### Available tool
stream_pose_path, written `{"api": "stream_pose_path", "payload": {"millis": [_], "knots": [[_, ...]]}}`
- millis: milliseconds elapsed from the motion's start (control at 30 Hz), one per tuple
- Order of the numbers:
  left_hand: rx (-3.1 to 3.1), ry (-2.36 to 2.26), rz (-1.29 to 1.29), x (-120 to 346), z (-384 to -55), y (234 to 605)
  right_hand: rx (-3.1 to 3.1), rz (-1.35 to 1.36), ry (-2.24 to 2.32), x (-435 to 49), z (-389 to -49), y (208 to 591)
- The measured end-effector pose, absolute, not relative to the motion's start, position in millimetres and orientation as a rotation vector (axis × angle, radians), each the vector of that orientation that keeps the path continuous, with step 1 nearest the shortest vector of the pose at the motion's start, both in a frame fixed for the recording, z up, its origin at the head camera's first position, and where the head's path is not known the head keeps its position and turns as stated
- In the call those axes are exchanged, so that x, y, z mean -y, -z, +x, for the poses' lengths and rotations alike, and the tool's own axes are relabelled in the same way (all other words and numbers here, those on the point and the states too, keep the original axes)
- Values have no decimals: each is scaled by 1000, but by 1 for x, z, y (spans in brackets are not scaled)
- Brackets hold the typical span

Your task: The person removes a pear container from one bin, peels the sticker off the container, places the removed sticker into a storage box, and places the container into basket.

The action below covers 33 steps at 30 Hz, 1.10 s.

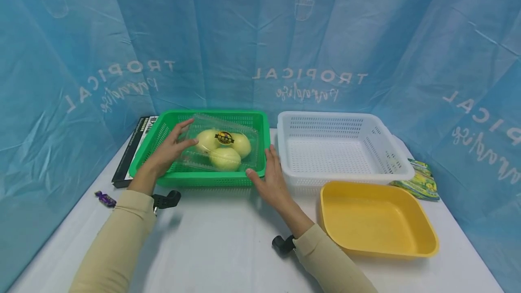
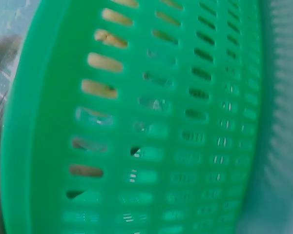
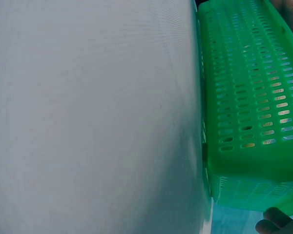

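Observation:
A clear plastic box (image 1: 249,146) with a dark round label and three pale yellow-green fruits (image 1: 225,159) inside lies slightly askew in the green basket (image 1: 211,178). At the box's left end is my left hand (image 1: 168,148), its thumb and fingers spread apart over the plastic. My right hand (image 1: 272,180) is at the basket's front right corner, thumb by the front rim and fairly straight fingers along the right side. Slotted green wall (image 2: 136,97) fills most of the left wrist view. In the right wrist view, fingertips (image 3: 276,219) show beside the basket's end.
A white basket (image 1: 325,176) stands close on the right, with a yellow tub (image 1: 378,220) in front of it. A green-and-yellow packet (image 1: 423,182) lies partly behind them. On the left are a black-and-white box (image 1: 126,162) and a purple wrapped candy (image 1: 106,199). Blue curtain surrounds the table.

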<state>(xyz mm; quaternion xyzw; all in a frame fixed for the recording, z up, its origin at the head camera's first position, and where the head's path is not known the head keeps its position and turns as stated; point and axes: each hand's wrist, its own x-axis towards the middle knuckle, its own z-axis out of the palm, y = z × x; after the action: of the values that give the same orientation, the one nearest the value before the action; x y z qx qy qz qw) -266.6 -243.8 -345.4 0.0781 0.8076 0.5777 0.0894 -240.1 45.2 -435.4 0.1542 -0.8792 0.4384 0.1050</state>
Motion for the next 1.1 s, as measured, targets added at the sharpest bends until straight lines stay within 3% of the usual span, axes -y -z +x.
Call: {"api": "stream_pose_path", "payload": {"millis": [533, 1100], "knots": [[-2474, -1837, 143, 240, -278, 368, 2588, 454, -1288, -46, -240, 436], [-2481, -1988, -15, 232, -264, 354, 2594, 452, -1284, -45, -240, 435]]}}
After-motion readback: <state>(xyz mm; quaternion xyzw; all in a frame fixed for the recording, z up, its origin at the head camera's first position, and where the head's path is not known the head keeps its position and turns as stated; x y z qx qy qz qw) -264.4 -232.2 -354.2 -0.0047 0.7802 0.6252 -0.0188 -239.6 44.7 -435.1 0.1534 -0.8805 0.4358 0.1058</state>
